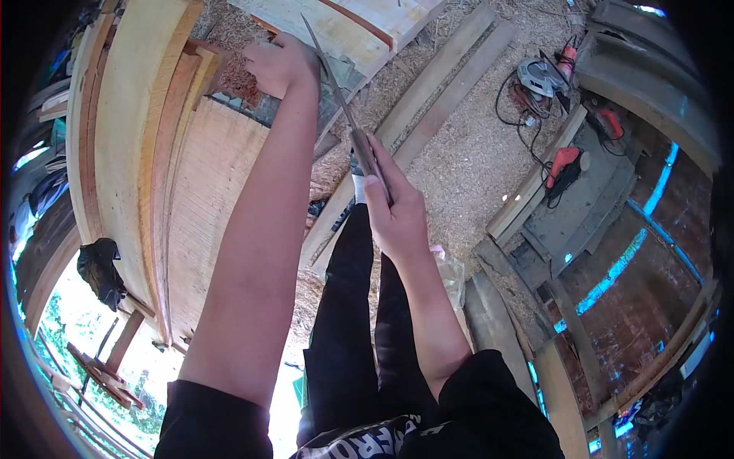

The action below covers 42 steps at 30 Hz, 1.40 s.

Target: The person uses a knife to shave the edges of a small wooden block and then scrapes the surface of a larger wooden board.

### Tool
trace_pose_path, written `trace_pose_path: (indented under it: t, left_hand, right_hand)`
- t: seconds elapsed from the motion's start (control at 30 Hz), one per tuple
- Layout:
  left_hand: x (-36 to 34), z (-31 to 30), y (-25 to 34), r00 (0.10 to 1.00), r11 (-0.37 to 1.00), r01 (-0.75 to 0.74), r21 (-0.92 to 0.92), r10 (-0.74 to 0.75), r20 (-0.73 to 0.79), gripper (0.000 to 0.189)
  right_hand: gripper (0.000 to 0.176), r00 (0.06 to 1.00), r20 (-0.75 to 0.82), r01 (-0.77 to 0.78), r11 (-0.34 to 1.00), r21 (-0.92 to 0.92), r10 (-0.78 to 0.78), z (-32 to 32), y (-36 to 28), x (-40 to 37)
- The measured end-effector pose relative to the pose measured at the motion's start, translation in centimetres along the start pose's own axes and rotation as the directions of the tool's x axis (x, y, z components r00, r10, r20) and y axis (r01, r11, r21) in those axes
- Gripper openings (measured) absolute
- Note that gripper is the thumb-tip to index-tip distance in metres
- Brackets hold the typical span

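My right hand (396, 208) is wrapped round the dark handle of a machete (336, 88). Its long, narrow blade points up and away, passing close beside my left wrist in this view. My left hand (281, 64) reaches forward with its fingers bent, over reddish-brown wood shavings (239, 79) at the end of a wide pale board (218, 145). What those fingers hold, if anything, I cannot tell. Just beyond the blade lies another pale wooden piece (348, 38) with a reddish strip along it.
Long planks (134, 115) stand along the left. Two narrow boards (443, 84) lie on the shaving-covered floor (466, 183). A circular saw (541, 78) with its cord and a red power tool (563, 164) are at the right. A black bag (102, 271) hangs at the lower left.
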State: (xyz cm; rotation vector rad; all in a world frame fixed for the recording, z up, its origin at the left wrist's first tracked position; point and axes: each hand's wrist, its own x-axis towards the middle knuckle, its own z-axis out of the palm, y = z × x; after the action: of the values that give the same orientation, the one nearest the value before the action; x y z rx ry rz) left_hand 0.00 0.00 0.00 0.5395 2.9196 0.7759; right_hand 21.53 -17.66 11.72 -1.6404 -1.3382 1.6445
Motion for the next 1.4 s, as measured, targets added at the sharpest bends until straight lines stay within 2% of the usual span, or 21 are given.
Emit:
trace_pose_path:
  t: [0.3,0.4,0.5,0.6,0.67,0.7,0.77,0.97,1.07,1.4]
  left_hand:
    - [-0.7,-1.2,-0.1,0.999,0.999,0.036,0.0,-0.035,0.04,0.046]
    - [-0.6,-1.2,0.1,0.999,0.999,0.004,-0.043,-0.002,0.038,0.044]
    - [-0.6,-1.0,0.3,0.997,1.0,0.026,-0.005,-0.025,0.069,0.043]
    - [-0.5,-1.0,0.4,0.998,0.999,0.037,0.001,-0.037,0.045,0.043]
    - [-0.4,-1.1,0.5,0.997,0.999,0.037,0.003,-0.037,0.064,0.043]
    - [-0.3,-0.8,0.5,0.997,0.999,0.034,-0.003,-0.034,0.065,0.043]
    - [-0.1,-0.3,0.1,1.0,1.0,0.009,-0.013,-0.009,0.019,0.041]
    - [-0.1,-0.9,0.8,0.996,0.999,0.042,-0.001,-0.042,0.081,0.044]
    - [0.2,-0.2,0.3,0.999,1.0,0.023,-0.013,-0.023,0.023,0.044]
    - [-0.3,-0.7,0.5,0.997,0.999,0.032,-0.016,-0.031,0.067,0.044]
  right_hand:
    - [0.053,1.0,-0.012,0.002,1.0,0.007,-0.002,0.8,0.1,0.1]
    - [0.053,1.0,-0.027,0.009,0.999,0.046,-0.008,1.1,1.4,-0.2]
    - [0.053,0.999,-0.036,0.029,0.999,0.04,-0.028,0.6,2.1,-0.4]
    - [0.054,1.0,-0.017,0.019,1.0,-0.001,-0.019,0.5,1.0,0.6]
    - [0.054,0.998,-0.002,-0.059,0.998,-0.028,0.059,0.7,-0.3,1.3]
    - [0.054,0.998,-0.007,-0.055,0.998,-0.028,0.055,0.6,0.1,1.2]
    - [0.055,0.997,-0.056,0.05,0.999,-0.013,-0.051,0.7,1.2,0.4]
    - [0.055,0.998,-0.064,0.007,0.999,-0.044,-0.01,1.9,1.1,0.2]
    - [0.056,0.996,-0.08,0.025,0.999,-0.024,-0.027,2.2,1.1,0.2]
    - [0.055,0.998,-0.068,0.017,1.0,-0.012,-0.017,2.0,1.3,0.6]
